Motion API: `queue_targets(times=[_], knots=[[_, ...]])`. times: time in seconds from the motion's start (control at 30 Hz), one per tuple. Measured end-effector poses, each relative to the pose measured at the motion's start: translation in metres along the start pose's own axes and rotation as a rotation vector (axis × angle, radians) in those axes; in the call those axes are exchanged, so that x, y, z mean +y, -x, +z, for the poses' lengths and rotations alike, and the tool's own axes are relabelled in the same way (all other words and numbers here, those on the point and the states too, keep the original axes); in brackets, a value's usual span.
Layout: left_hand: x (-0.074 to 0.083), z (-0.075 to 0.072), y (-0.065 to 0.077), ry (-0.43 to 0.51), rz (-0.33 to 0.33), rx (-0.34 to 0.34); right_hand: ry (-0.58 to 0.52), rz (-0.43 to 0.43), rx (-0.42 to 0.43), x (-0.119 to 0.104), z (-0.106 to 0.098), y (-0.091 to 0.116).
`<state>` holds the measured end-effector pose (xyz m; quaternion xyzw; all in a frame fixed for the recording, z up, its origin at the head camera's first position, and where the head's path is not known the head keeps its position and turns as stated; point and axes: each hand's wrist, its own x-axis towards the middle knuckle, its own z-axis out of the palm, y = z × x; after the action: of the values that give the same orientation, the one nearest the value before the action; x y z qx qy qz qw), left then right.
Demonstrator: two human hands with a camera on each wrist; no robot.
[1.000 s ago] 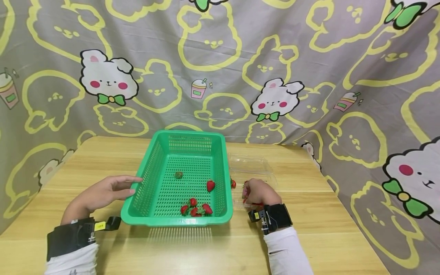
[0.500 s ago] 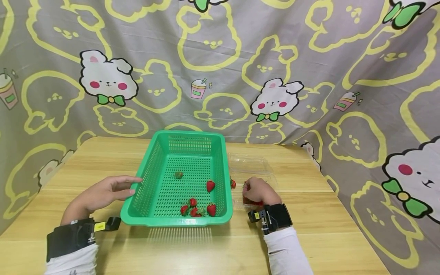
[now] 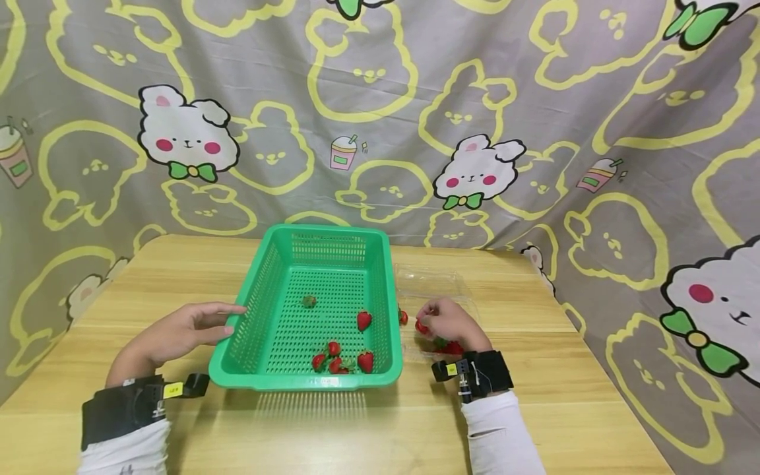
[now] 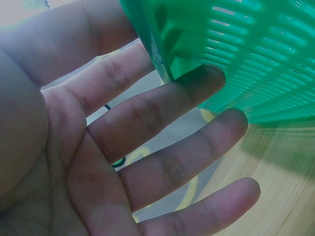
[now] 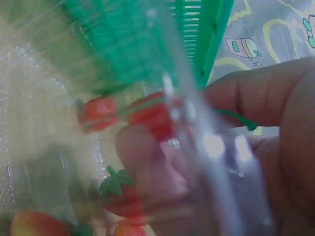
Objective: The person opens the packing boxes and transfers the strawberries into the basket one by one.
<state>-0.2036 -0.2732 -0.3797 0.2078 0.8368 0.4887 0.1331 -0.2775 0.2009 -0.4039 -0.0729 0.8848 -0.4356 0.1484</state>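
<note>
My left hand (image 3: 178,333) rests with nearly straight fingers against the left rim of the green basket (image 3: 304,381). In the left wrist view its fingers (image 4: 170,164) spread below the basket's slotted side. My right hand (image 3: 448,321) pinches a red strawberry (image 5: 155,115) between thumb and index finger, over a clear plastic box (image 3: 430,284). More strawberries (image 3: 452,348) lie in the box under that hand; the box's wall partly blurs the right wrist view. Inside the basket, several strawberries (image 3: 334,348) sit near the front, one (image 3: 364,321) by the right wall, and one (image 3: 309,301) farther back.
The wooden table (image 3: 534,409) carries the basket in the middle, with the box close to its right side. One strawberry (image 3: 403,317) shows between basket and hand. A patterned cloth (image 3: 380,132) hangs behind the table and along both sides.
A strawberry at the basket's front right has shifted and turned slightly. My right hand has lifted a little from the box, with a strawberry now visible in its fingers. The left hand stays put.
</note>
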Motion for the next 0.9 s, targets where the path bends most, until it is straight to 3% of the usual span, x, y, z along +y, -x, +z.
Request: queue_targets(times=[0.3, 0.63, 0.9], knots=[[-0.001, -0.002, -0.001, 0.024, 0.042, -0.020, -0.097, -0.048, -0.010, -0.003, -0.002, 0.001], [0.001, 0.000, 0.000, -0.021, 0.004, 0.009, -0.184, -0.045, -0.024, -0.007, -0.003, 0.000], [-0.002, -0.002, -0.002, 0.017, 0.026, -0.019, -0.241, -0.063, -0.046, -0.013, -0.005, 0.004]])
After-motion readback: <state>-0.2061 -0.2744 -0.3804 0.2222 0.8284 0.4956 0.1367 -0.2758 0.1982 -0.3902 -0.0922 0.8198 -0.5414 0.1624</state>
